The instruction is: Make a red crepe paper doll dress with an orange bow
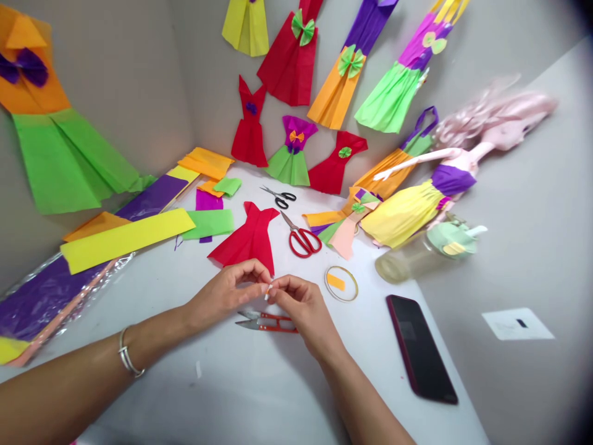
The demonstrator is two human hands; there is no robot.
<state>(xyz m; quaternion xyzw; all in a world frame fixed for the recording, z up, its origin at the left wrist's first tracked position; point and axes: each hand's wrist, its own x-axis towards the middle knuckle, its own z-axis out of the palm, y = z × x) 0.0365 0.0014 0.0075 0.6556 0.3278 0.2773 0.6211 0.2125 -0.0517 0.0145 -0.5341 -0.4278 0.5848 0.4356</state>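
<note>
Both sets of fingertips meet over the table, pinching a tiny white-and-orange piece [268,293] whose kind is too small to make out. My left hand [234,287] holds it from the left with thumb and forefinger. From the other side, my right hand [299,303] grips it too, fingers curled. Just beneath lie thread snips [262,321] with red handles, partly covered by my right hand. Behind the hands a red paper dress [248,235] lies flat. Red-handled scissors [303,238] and a ring of tape [341,284] with an orange scrap inside are to the right.
A black phone [421,349] and a lidded jar [407,256] stand toward the table's right edge. Crepe paper strips [127,238] and a plastic-wrapped pack [50,296] lie left. Black scissors [280,198], a doll [426,191] and several paper dresses [290,68] are at the back.
</note>
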